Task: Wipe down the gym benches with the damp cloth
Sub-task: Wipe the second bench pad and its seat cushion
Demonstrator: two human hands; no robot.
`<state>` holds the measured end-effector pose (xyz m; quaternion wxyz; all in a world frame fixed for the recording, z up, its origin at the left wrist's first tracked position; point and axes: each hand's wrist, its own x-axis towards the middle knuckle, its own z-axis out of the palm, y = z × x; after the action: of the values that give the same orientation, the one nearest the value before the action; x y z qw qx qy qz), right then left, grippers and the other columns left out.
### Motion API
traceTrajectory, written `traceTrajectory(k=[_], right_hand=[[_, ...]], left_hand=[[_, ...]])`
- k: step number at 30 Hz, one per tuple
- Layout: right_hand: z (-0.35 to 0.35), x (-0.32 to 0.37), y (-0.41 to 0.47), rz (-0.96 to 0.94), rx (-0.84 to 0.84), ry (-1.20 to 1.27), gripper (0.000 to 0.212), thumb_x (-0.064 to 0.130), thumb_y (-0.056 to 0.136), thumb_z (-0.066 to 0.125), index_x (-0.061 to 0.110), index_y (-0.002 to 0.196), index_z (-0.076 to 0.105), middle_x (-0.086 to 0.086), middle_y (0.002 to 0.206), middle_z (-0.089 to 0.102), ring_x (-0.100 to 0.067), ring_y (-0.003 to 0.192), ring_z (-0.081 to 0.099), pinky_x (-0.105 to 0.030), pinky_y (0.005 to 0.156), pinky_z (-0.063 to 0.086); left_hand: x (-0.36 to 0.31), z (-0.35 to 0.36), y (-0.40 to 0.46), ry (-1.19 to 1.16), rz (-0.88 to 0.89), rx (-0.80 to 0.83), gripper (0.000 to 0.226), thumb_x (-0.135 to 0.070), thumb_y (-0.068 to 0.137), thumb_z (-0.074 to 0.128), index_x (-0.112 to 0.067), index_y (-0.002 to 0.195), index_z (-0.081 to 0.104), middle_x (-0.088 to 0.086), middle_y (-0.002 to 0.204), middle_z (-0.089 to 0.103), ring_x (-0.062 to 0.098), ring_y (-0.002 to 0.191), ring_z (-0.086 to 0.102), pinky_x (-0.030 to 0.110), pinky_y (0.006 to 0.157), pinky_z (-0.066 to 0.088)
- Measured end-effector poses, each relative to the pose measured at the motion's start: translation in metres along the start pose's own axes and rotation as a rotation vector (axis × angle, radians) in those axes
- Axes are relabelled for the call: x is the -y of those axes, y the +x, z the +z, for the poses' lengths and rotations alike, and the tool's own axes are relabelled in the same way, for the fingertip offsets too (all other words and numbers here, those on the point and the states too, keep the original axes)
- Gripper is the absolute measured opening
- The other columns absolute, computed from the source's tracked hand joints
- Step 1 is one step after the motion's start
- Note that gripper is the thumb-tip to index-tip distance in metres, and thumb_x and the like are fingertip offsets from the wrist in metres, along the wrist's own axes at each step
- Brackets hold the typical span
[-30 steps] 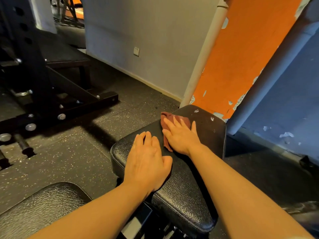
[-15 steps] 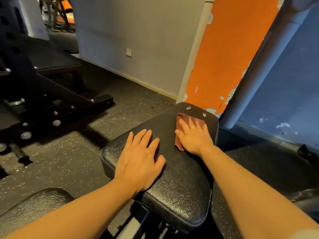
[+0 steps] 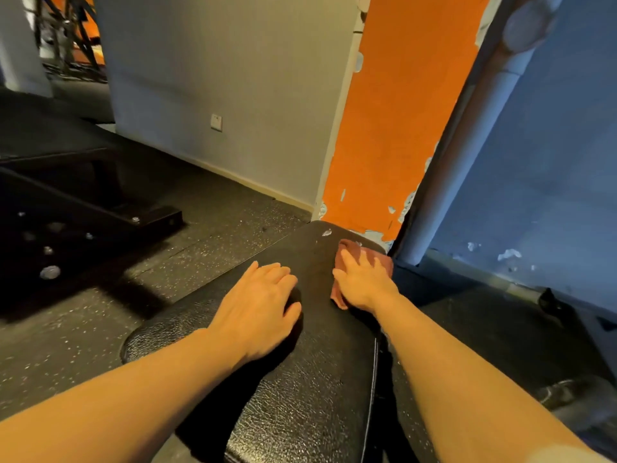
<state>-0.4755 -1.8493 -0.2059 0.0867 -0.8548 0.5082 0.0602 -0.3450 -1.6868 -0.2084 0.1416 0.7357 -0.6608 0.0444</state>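
Both forearms enter from the bottom edge, cut off above the elbow. Black textured bench pad [image 3: 300,406]: near end out of frame, its right side in shadow. Left hand [image 3: 258,310]: flat on the pad, fingers straight and together, holding nothing. Right hand [image 3: 364,284]: fingers spread, slightly motion-blurred, pressing the cloth [image 3: 340,262] against the pad's far right corner. Cloth is reddish-brown, mostly covered by the hand, folds unclear. White flecks [image 3: 326,232] lie on the pad's far edge. Floor [image 3: 83,329]: dark speckled rubber. Left: black equipment frame [image 3: 100,208], details lost in darkness. Beyond: grey wall with socket [image 3: 216,122], peeling orange wall panel [image 3: 400,128], pale pipe [image 3: 467,145], blue wall [image 3: 551,162].
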Motion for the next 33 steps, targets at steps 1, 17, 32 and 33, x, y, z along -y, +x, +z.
traceTrajectory(k=[1,17,32,33], right_hand=[[-0.002,0.011,-0.001,-0.022,-0.007,0.006,0.055,0.042,0.104,0.019,0.027,0.154,0.003,-0.008,0.162,-0.008,-0.037,0.147,-0.006,-0.049,0.119,0.002],[0.000,-0.013,0.057,-0.094,-0.068,0.075,0.055,0.044,0.104,0.022,0.031,0.154,0.006,-0.008,0.162,-0.004,-0.035,0.148,-0.003,-0.045,0.119,0.003],[-0.005,0.025,0.096,-0.180,-0.086,0.093,0.053,0.044,0.104,0.024,0.034,0.153,0.010,-0.004,0.162,0.002,-0.032,0.148,0.002,-0.044,0.120,0.005],[-0.004,0.036,0.096,-0.221,-0.088,0.084,0.052,0.043,0.104,0.024,0.034,0.153,0.011,-0.004,0.162,0.002,-0.031,0.148,0.002,-0.043,0.121,0.005]], left_hand=[[0.001,0.005,0.002,-0.008,-0.022,0.001,0.046,-0.041,0.100,0.036,-0.022,0.141,0.041,-0.004,0.150,0.036,0.012,0.143,0.023,0.033,0.119,0.006],[0.003,0.029,0.002,0.110,-0.042,0.145,0.095,-0.054,0.068,-0.025,-0.023,0.154,-0.001,-0.001,0.162,-0.004,0.016,0.149,-0.009,0.039,0.120,-0.006],[0.004,0.033,0.004,0.105,-0.035,0.138,0.090,-0.055,0.070,-0.024,-0.025,0.153,-0.006,-0.002,0.162,-0.008,0.016,0.148,-0.011,0.039,0.120,-0.007],[0.004,0.033,0.005,0.105,-0.036,0.136,0.090,-0.055,0.070,-0.023,-0.025,0.154,-0.005,-0.002,0.162,-0.008,0.016,0.148,-0.011,0.038,0.120,-0.008]])
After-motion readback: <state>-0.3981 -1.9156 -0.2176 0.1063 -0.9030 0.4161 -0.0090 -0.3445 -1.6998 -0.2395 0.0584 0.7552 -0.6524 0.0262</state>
